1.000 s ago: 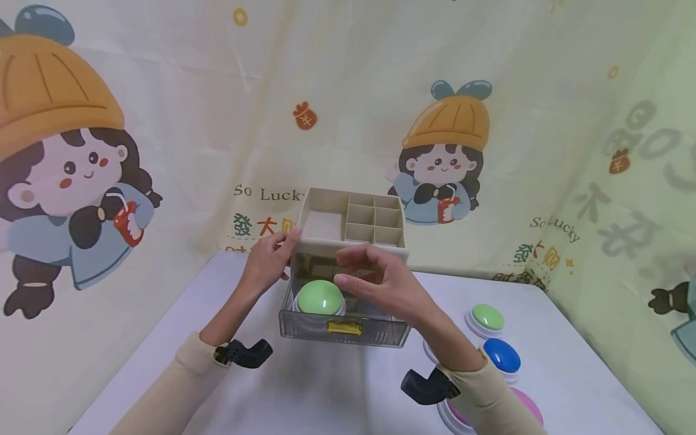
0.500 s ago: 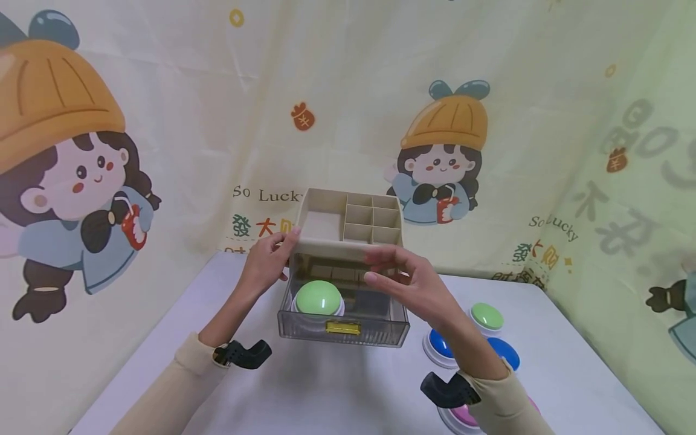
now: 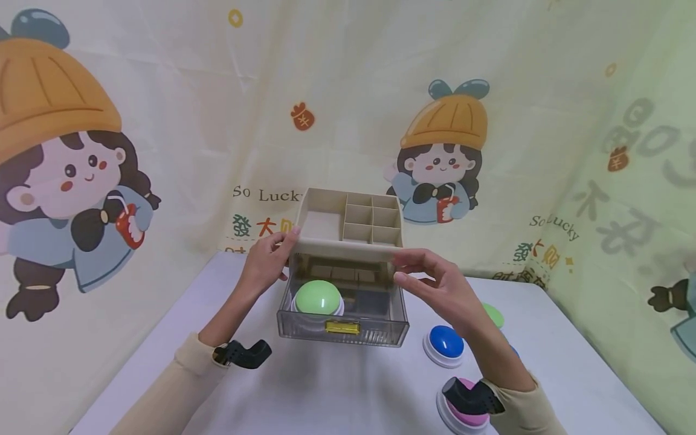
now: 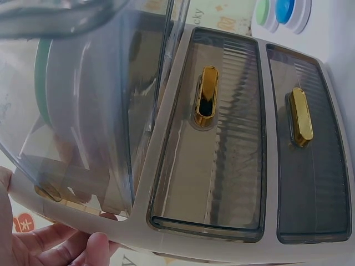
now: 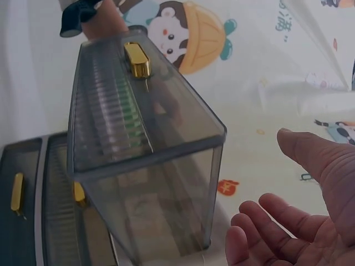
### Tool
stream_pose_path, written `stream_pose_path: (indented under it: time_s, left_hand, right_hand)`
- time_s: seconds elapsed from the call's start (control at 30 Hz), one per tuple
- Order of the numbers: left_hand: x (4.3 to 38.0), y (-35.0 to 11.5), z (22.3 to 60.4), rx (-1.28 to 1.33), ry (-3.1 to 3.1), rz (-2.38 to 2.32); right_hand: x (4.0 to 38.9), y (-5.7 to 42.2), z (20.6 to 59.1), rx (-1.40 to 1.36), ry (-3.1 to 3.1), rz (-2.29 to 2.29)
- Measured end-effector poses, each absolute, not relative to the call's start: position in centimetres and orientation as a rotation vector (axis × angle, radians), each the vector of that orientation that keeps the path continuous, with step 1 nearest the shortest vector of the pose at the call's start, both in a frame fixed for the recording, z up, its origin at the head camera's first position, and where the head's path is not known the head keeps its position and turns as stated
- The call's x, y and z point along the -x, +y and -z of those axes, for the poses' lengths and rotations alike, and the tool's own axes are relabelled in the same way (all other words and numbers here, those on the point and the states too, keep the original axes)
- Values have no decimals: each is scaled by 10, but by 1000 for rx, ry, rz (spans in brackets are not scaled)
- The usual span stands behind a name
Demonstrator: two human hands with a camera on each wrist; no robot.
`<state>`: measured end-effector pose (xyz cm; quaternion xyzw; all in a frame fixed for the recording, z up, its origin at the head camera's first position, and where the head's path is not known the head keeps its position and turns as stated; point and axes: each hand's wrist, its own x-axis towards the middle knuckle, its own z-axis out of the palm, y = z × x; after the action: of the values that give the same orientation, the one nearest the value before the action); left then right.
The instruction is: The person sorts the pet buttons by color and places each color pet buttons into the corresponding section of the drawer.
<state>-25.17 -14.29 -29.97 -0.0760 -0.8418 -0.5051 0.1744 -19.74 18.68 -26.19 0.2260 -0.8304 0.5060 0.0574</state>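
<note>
A cream desk organizer [image 3: 348,244] with a divided top tray stands on the white table. Its clear grey top drawer [image 3: 380,330] is pulled out and holds a green dome button [image 3: 318,297] with a white base, on the drawer's left side. My left hand [image 3: 265,263] grips the organizer's left side, thumb by the top edge; in the left wrist view its fingers [image 4: 47,238] curl at the cream frame. My right hand [image 3: 435,283] hovers beside the organizer's upper right edge. In the right wrist view, its loosely bent fingers [image 5: 272,233] are apart from the drawer and hold nothing.
Right of the organizer lie a blue dome button [image 3: 446,342], a pink one [image 3: 466,411] partly behind the wrist camera, and another green one [image 3: 493,315] partly behind my forearm. Two lower drawers with gold handles [image 4: 207,91] are shut. A printed cloth [image 3: 348,121] hangs behind.
My right hand has moved right, from over the open drawer to beside the organizer's right edge. The blue and pink buttons show more now. My left hand has stayed put.
</note>
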Motion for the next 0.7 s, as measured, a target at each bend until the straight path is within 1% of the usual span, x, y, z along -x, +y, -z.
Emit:
stream_pose_path:
  time_s: [0.7]
  left_hand:
    - [251, -143, 300, 222, -2378, 1430]
  right_hand:
    - [194, 231, 274, -457, -2611, -1412]
